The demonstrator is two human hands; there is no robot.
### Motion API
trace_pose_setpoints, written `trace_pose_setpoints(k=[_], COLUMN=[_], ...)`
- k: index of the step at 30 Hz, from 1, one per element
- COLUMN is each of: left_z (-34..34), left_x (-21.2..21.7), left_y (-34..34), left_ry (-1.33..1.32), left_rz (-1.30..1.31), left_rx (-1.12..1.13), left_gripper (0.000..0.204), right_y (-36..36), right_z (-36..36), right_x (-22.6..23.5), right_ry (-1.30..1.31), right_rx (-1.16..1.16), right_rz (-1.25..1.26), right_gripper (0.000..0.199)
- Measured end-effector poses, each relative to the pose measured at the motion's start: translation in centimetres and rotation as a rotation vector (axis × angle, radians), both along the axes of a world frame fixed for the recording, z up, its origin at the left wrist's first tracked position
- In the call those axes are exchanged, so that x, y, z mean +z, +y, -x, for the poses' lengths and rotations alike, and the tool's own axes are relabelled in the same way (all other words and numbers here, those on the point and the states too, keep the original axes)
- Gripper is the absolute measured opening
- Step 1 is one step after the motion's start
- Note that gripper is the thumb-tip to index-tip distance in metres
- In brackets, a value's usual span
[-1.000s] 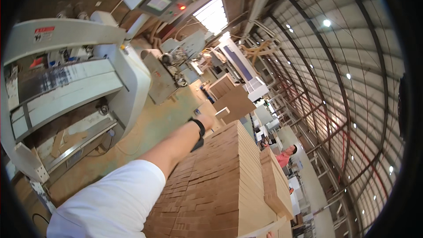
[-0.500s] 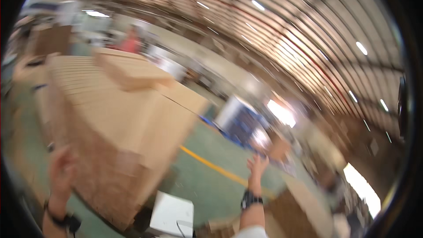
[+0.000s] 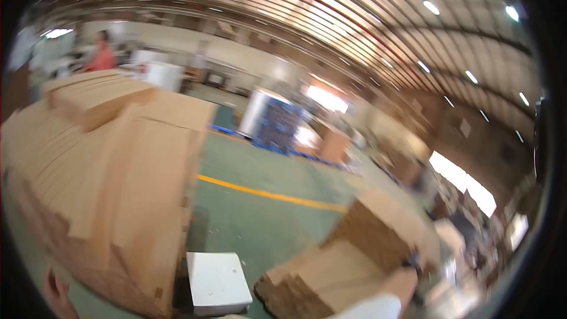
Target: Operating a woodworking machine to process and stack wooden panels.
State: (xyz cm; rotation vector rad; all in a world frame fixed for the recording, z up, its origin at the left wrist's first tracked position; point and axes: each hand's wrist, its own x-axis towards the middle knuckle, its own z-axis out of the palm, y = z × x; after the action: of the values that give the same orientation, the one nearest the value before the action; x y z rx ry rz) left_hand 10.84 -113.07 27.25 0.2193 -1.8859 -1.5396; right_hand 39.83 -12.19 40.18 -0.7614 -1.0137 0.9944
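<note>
My left hand is low at the left edge, beside the near side of a large stack of flat cardboard sheets. Its fingers look loosely apart, with nothing seen in them. My right forearm reaches across a second, lower cardboard pile with a raised brown flap. A dark watch circles that wrist. Beyond the watch the right hand blurs into the brown cardboard, so its fingers cannot be made out. A white box stands between the two piles.
More folded cardboard lies on top of the large stack. Green floor with a yellow line runs between the piles. Farther back are a blue pallet stack, a brown carton and a person in red.
My view has swung right, so the large stack sits farther left. My right arm has moved right and now lies over the lower cardboard pile. My left hand is nearer the lower left edge.
</note>
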Motion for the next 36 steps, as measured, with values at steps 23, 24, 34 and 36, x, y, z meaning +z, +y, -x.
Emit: trace_pose_setpoints(k=[23,24,34,36], left_z=[-2.4,-2.4,0.3,0.3], left_x=[15.5,15.5,18.5,20.2], left_y=[11.9,12.1,14.1,14.6], left_ry=[-0.339,-0.339,-0.479,-0.508], left_rz=[-0.419,-0.421,-0.715,-0.709], left_rx=[-0.466,-0.457,-0.585,-0.542], left_gripper=[0.043,0.043,0.083,0.087], right_y=[-9.3,-8.5,-17.0,-22.0], right_z=[28.7,28.2,32.5,33.0], right_x=[-1.0,-2.4,-21.1,-21.6], right_ry=[-0.341,-0.356,-0.908,-1.113], right_rx=[0.554,0.573,1.463,1.568], right_rz=[0.172,0.197,0.153,0.121], right_gripper=[0.040,0.040,0.030,0.032])
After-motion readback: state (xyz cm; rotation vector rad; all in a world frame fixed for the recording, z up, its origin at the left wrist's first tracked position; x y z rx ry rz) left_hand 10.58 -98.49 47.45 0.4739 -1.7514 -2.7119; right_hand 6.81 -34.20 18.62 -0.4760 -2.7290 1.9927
